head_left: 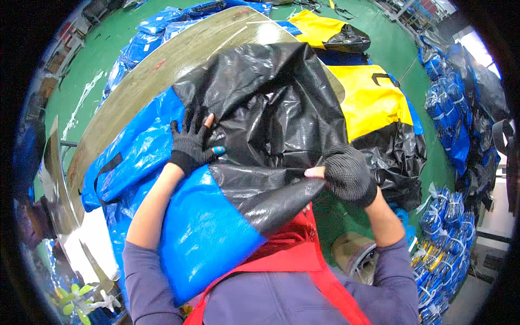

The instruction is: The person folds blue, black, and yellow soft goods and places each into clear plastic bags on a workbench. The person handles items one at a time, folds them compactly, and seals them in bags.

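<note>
A large blue and black plastic bag (271, 114) lies spread over the work table and hangs down toward my body. My left hand (194, 140), in a dark ribbed glove with some fingertips bare, rests flat with spread fingers where the blue and black parts meet. Something teal wraps one of its fingertips. My right hand (346, 174), gloved alike, pinches the black edge of the bag at the right. Its thumb presses on top, and the other fingers are curled out of sight. A black strap handle (108, 172) shows on the blue part.
Yellow and black bags (374, 103) lie right of the wood-patterned table (211, 35). More blue bags (157, 32) are heaped behind it. Tied blue bundles (447, 233) stand along the right side on the green floor. A green fan (76, 298) is at lower left.
</note>
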{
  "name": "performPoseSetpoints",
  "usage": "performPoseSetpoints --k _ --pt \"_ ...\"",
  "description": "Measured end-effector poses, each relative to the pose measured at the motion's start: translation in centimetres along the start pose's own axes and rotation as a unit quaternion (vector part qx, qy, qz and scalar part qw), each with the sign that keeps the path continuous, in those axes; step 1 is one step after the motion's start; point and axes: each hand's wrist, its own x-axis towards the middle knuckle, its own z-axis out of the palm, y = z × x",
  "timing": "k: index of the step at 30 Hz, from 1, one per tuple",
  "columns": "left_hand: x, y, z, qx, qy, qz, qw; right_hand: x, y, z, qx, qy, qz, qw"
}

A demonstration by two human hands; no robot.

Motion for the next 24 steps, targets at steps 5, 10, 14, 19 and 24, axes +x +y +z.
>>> performPoseSetpoints --k 5,10,14,19,24 --pt "4.0 2.5 -3.3 -0.207 0.018 0.027 0.978 0.7 1.7 -0.4 0.001 -0.03 -0.054 0.998" --pt "4.8 11.1 -0.8 -0.075 0.039 0.276 0.957 11.4 2.4 0.1 -0.107 -0.087 -0.007 0.99" --pt "-2.2 5.3 0.1 -0.088 -0.023 0.301 0.949 19.4 7.2 5.0 -0.089 -0.17 -0.024 0.981" --pt "-22.9 -8.4 -4.5 -0.105 -0.208 0.018 0.972 18.0 12.2 9.5 -0.165 -0.209 -0.008 0.964" --pt "-44.6 -11.9 -7.9 -0.428 -0.184 -0.494 0.734 18.6 12.4 8.5 -0.062 -0.213 -0.02 0.975"
